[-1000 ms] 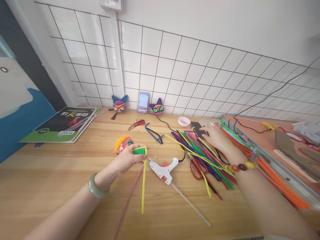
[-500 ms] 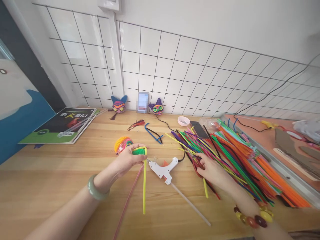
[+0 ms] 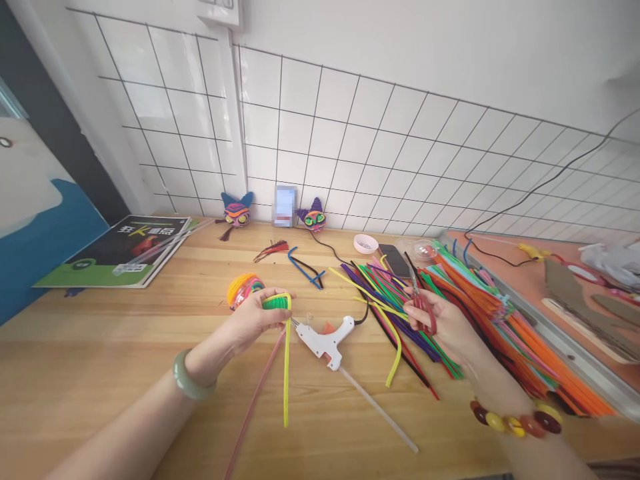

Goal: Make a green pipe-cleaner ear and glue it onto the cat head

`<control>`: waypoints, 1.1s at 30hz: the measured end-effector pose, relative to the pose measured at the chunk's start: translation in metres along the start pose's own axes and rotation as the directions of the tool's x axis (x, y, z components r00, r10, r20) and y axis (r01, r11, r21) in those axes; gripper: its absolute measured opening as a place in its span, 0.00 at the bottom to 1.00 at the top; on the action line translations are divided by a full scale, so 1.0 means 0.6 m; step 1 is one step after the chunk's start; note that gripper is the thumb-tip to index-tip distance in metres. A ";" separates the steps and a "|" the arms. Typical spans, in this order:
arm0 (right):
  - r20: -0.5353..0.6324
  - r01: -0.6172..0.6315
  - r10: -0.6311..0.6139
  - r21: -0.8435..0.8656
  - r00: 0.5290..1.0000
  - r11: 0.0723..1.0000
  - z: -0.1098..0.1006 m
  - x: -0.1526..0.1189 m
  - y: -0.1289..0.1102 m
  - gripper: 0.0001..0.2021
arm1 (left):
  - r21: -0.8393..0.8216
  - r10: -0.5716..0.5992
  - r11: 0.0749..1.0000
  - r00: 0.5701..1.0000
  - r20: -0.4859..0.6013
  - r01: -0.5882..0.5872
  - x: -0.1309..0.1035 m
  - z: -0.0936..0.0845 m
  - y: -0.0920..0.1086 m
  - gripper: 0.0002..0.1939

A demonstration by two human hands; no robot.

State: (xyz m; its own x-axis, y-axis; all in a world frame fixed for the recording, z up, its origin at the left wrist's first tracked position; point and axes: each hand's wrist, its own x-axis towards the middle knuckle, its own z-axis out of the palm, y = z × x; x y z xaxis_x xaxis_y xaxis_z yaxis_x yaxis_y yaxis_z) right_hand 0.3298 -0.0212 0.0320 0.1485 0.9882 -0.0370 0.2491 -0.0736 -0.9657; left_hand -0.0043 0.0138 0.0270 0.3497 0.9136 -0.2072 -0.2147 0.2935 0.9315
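My left hand [image 3: 260, 312] pinches a coiled green pipe-cleaner piece [image 3: 276, 303] edged with a yellow pipe cleaner [image 3: 287, 373], whose long tail hangs down. My right hand [image 3: 440, 320] is closed around the red handles of a pair of scissors [image 3: 424, 312], their blades pointing up and away. Between the hands lies a white hot glue gun [image 3: 325, 340] with a clear glue stick in its back, its nozzle close to my left fingers. Behind the left hand sits a round orange and multicoloured ball-like piece [image 3: 245, 290], partly covered by it.
Loose coloured pipe cleaners [image 3: 390, 287] spread under and beside my right hand, with bundled ones [image 3: 515, 313] farther right. Two cat-like masks [image 3: 236, 212] and a phone [image 3: 285, 205] lean on the wall. A pink bowl [image 3: 366, 244], a dark phone [image 3: 395, 260] and a magazine [image 3: 135, 250] lie behind.
My right hand has lifted the scissors off the pipe cleaners and moved right and slightly up, blades now upright. My left hand holds nearly the same place.
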 end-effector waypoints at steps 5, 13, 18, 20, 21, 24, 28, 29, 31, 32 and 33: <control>0.209 0.088 -0.063 -0.111 0.976 0.990 0.036 -0.028 -0.033 0.21 | 0.000 -0.004 1.000 1.000 0.005 0.004 0.000 -0.001 -0.002 0.17; 0.731 0.399 0.002 -0.375 0.682 0.837 0.133 -0.069 -0.083 0.14 | 0.027 -0.004 1.000 0.998 0.066 0.002 0.001 -0.005 -0.008 0.17; 0.813 0.510 0.001 -0.366 0.582 0.778 0.156 -0.050 -0.087 0.09 | 0.055 -0.005 0.998 0.993 0.118 -0.001 -0.005 0.001 -0.005 0.19; 0.831 0.525 0.013 -0.364 0.557 0.770 0.160 -0.043 -0.087 0.09 | 0.046 -0.012 0.999 0.990 0.137 0.006 -0.009 0.005 -0.004 0.20; 0.840 0.529 0.021 -0.360 0.542 0.769 0.162 -0.040 -0.088 0.10 | 0.041 -0.017 0.999 0.989 0.144 0.012 -0.011 0.006 -0.003 0.20; 0.867 0.525 0.041 -0.337 0.496 0.781 0.167 -0.035 -0.095 0.13 | 0.034 -0.042 0.999 0.983 0.178 0.037 -0.016 0.010 -0.002 0.19; 0.892 0.512 0.047 -0.302 0.450 0.804 0.173 -0.033 -0.109 0.16 | 0.031 -0.060 0.998 0.972 0.226 0.055 -0.020 0.011 -0.003 0.19; 0.895 0.515 0.041 -0.293 0.445 0.806 0.174 -0.033 -0.112 0.16 | 0.036 -0.064 0.998 0.970 0.235 0.057 -0.020 0.012 -0.003 0.19; 0.900 0.515 0.037 -0.282 0.435 0.809 0.176 -0.032 -0.116 0.17 | 0.051 -0.072 0.997 0.963 0.261 0.060 -0.020 0.012 -0.004 0.19; 0.901 0.514 0.039 -0.282 0.432 0.810 0.177 -0.032 -0.118 0.18 | 0.061 -0.075 0.996 0.959 0.275 0.060 -0.020 0.013 -0.005 0.19; 0.901 0.513 0.043 -0.284 0.431 0.810 0.177 -0.032 -0.118 0.18 | 0.071 -0.078 0.996 0.954 0.289 0.060 -0.020 0.013 -0.005 0.19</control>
State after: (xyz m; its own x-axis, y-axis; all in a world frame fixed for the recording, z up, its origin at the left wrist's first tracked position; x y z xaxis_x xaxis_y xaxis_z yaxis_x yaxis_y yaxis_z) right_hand 0.2074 -0.0209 0.0740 -0.7880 0.5435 -0.2894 0.5499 0.4096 -0.7279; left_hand -0.0006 -0.0004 0.0291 0.6142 0.7674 -0.1840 -0.1283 0.3271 0.9362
